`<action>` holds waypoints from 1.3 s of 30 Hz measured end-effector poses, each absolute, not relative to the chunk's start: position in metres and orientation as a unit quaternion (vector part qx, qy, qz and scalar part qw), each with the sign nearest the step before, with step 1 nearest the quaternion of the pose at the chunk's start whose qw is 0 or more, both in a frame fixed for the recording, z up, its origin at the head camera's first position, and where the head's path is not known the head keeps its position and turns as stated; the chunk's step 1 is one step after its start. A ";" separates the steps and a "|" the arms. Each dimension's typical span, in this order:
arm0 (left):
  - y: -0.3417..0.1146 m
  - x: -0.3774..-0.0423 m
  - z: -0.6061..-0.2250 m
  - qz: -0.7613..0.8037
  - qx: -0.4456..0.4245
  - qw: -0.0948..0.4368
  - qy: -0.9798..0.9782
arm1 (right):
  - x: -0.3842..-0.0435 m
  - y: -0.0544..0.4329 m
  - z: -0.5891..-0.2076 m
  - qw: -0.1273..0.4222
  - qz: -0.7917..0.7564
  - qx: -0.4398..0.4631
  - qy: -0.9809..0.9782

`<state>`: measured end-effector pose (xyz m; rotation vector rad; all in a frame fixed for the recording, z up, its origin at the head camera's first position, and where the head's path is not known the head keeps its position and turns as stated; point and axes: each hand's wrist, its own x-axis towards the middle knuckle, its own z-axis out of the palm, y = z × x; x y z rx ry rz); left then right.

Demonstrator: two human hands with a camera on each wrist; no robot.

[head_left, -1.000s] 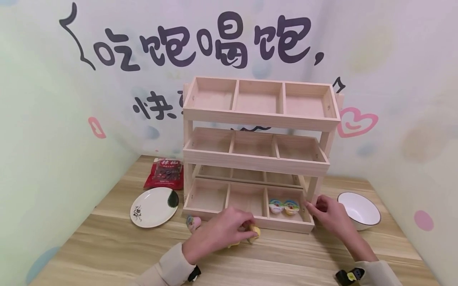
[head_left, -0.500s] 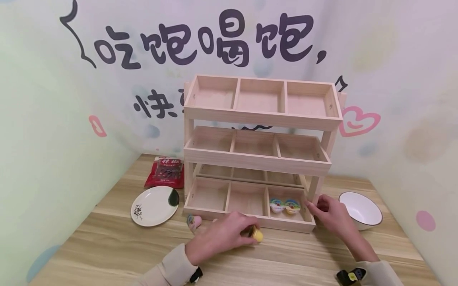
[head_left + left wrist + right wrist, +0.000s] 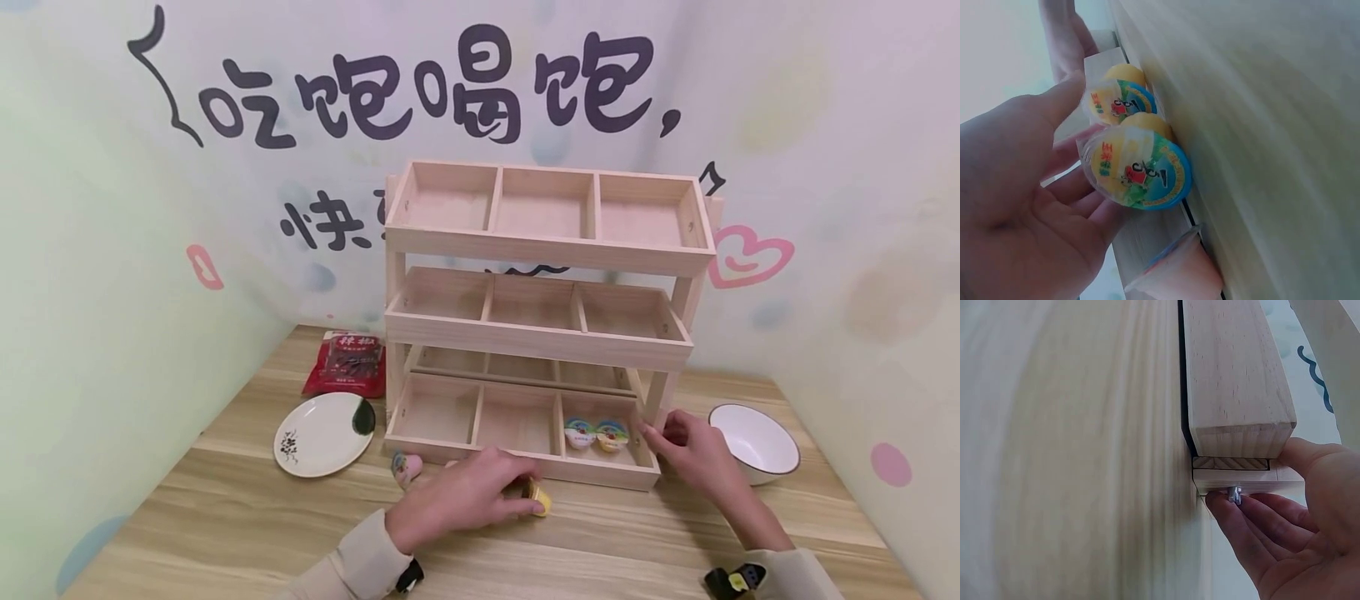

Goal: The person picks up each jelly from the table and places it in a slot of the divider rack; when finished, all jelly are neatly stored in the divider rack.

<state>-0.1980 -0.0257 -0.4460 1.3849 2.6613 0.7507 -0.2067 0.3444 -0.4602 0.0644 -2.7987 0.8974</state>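
Observation:
In the head view my left hand (image 3: 468, 493) is low over the table, in front of the three-tier wooden rack (image 3: 521, 473). Its thumb and fingers pinch a yellow jelly cup (image 3: 543, 501). The left wrist view shows that cup (image 3: 1124, 101) lying on its side, its printed lid toward the palm. A second yellow jelly cup (image 3: 1138, 169) lies nearer the wrist; a pink jelly cup (image 3: 408, 468) is farther left. My right hand (image 3: 693, 450) grips the right end of the rack's bottom tray, thumb over the edge, fingers by a metal bolt (image 3: 1234, 495).
Two jelly cups (image 3: 596, 434) sit in the bottom tray's right compartment. A white bowl (image 3: 756, 437) stands right of the rack. On the left are a plate (image 3: 322, 437) and a red food packet (image 3: 347, 364). A printed cloth (image 3: 465, 100) hangs behind.
My left hand has shifted slightly right along the rack's front with the yellow jelly cup. A second yellow cup beneath it is now hidden in the head view. My right hand stays put.

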 end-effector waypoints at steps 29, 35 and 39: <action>-0.023 -0.211 -0.422 0.305 0.444 0.014 0.842 | -0.206 0.344 -0.457 0.098 0.312 0.040 -0.944; -0.022 -0.228 -0.418 0.329 0.429 0.015 0.841 | -0.208 0.345 -0.459 0.077 0.313 0.027 -0.946; -0.020 -0.237 -0.412 0.330 0.429 -0.008 0.841 | -0.209 0.346 -0.458 0.053 0.304 0.013 -0.951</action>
